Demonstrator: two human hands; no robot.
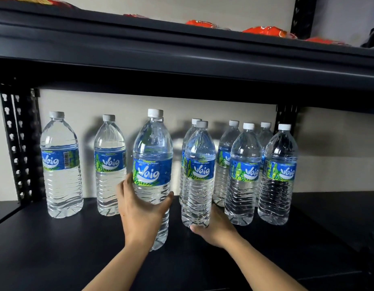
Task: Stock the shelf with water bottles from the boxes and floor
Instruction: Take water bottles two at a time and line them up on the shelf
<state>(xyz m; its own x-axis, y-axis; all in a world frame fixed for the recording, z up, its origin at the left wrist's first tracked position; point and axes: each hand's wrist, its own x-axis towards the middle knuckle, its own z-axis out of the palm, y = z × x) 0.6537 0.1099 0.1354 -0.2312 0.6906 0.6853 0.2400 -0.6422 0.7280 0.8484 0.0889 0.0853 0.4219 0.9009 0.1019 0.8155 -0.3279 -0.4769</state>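
Note:
Several clear water bottles with blue "Waig" labels and white caps stand on a black shelf [55,244]. My left hand [139,213] grips the lower body of a large bottle [152,156] at the shelf's middle, fingers and thumb wrapped round it. My right hand [215,227] holds the base of another bottle [199,164] just to the right, fingers curled round its bottom from behind. Two bottles stand alone at the left [61,164] [109,164]. A cluster of bottles [245,171] fills the right, with one at the far right [279,175].
A black shelf board [181,59] hangs low overhead, carrying orange snack packets [268,31]. Perforated black uprights stand at the back left [18,143] and back right [285,116]. A beige wall backs the shelf.

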